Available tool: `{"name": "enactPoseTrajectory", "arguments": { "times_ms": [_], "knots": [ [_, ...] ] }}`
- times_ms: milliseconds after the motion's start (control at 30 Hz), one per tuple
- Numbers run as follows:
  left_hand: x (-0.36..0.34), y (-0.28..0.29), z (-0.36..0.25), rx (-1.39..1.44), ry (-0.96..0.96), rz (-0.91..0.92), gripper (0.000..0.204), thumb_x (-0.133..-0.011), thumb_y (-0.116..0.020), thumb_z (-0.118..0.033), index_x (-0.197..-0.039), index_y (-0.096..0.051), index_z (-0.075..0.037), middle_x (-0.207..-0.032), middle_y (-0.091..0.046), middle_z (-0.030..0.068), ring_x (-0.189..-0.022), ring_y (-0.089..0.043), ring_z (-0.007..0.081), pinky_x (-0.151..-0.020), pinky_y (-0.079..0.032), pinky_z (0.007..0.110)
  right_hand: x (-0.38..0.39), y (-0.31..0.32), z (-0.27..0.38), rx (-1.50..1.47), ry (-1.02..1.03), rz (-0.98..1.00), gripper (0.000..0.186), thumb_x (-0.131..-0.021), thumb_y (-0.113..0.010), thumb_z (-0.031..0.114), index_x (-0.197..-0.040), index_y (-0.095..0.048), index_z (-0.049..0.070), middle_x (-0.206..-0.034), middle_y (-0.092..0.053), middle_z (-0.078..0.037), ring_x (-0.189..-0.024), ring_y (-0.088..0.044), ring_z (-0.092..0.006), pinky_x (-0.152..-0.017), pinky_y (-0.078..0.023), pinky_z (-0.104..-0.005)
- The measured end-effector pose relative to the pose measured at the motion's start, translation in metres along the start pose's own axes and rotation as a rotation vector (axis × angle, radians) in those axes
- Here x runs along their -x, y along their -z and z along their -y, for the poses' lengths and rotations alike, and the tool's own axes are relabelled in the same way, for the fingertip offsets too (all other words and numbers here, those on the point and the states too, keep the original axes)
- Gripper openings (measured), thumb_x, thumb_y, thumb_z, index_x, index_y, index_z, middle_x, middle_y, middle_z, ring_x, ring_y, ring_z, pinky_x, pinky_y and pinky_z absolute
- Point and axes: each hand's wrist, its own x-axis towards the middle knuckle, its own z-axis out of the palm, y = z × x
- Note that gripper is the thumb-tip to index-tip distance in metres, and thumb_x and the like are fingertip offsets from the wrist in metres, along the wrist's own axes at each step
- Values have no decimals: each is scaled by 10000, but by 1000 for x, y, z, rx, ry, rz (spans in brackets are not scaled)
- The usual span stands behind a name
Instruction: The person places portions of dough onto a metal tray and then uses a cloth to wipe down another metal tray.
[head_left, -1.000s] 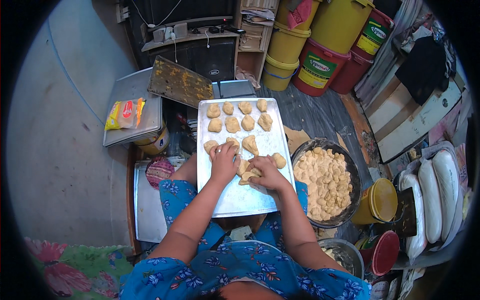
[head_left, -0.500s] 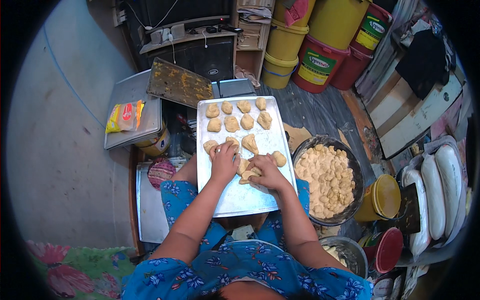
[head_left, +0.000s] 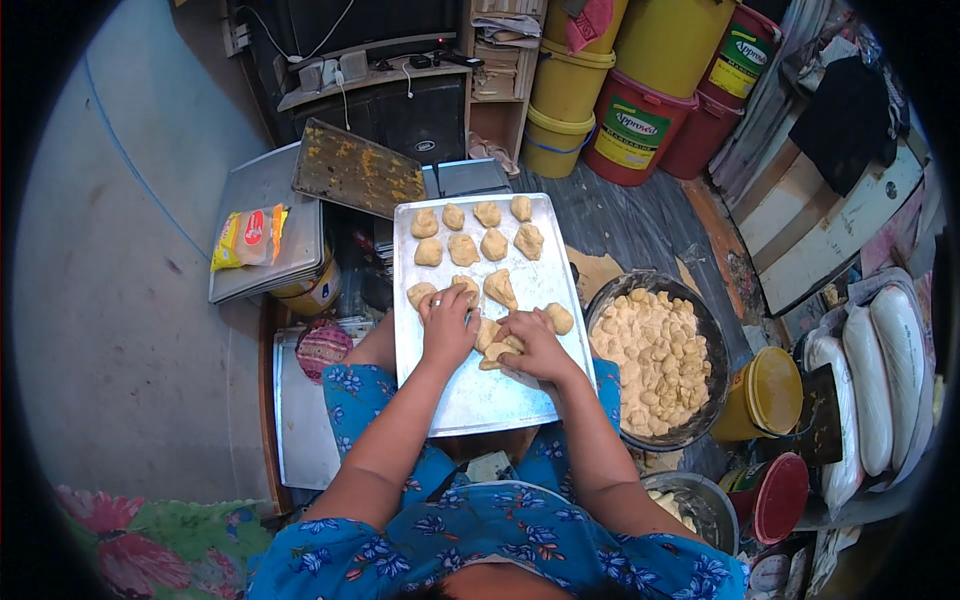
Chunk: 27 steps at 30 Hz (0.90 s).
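Note:
A silver baking tray (head_left: 440,392) lies across my lap, with rows of dough pieces (head_left: 462,248) on its far half. My left hand (head_left: 449,325) is curled over a dough piece (head_left: 464,283) near the tray's middle, a ring on one finger. My right hand (head_left: 535,345) closes round soft lumps of dough (head_left: 496,354) just right of it, partly hiding them. Beside the right fingers rests a rounder dough ball (head_left: 559,318). A folded-looking dough piece (head_left: 500,288) lies beyond the hands.
A dark round basin (head_left: 712,390) full of floured dough pieces stands at my right, above a smaller metal bowl (head_left: 722,510). Yellow bucket (head_left: 772,392) and red bucket (head_left: 780,500) are farther right. Stacked trays with a yellow packet (head_left: 250,238) sit left; a stained tray (head_left: 360,168) leans behind.
My right fingers have shifted slightly on the dough, so more of the lumps beneath them show. The left hand and the tray stay nearly still.

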Motion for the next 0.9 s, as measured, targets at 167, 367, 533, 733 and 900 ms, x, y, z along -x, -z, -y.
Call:
{"name": "enactPoseTrajectory", "arguments": {
  "times_ms": [167, 367, 533, 733, 900],
  "knots": [
    [0, 0, 0, 21, 5, 0, 292, -800, -616, -174, -1066, -612, -55, -1170, -563, 110, -1114, -487, 273, -1008, -260, 415, 0, 3, 2, 17, -2, 14, 369, -625, -704, 260, -957, -627, 119, -1014, -563, -109, -1040, -474, -329, -1001, -264, -460],
    [1, -1, 3, 33, 10, -2, 295, -802, -614, -176, -1070, -608, -52, -1169, -563, 110, -1114, -485, 280, -1009, -256, 417, -1, 3, 6, 15, 8, 9, 365, -633, -695, 265, -956, -624, 112, -1012, -561, -107, -1044, -470, -330, -1006, -261, -466],
    [0, 0, 1, 38, 12, 3, 293, -802, -610, -171, -1068, -604, -49, -1177, -563, 110, -1113, -489, 279, -1009, -256, 416, -2, 2, 4, -19, -108, 84, 317, -644, -717, 212, -928, -598, 136, -1181, -559, -64, -1207, -440, -257, -1100, -122, -519],
    [0, 1, 1, 47, 7, -2, 288, -799, -612, -166, -1061, -606, -46, -1173, -568, 109, -1117, -494, 268, -1008, -258, 411, -1, 0, 2, -78, -149, 62, 279, -704, -700, 223, -942, -584, 136, -1175, -588, -64, -1202, -464, -254, -1102, -110, -517],
    [0, 1, 0, 19, 0, 1, 288, -799, -614, -164, -1062, -610, -44, -1168, -571, 116, -1118, -494, 265, -1010, -258, 412, 0, 0, -1, -193, -190, 25, 259, -753, -683, 228, -963, -571, 126, -1148, -616, -61, -1197, -485, -253, -1106, -93, -509]
  ]
}}
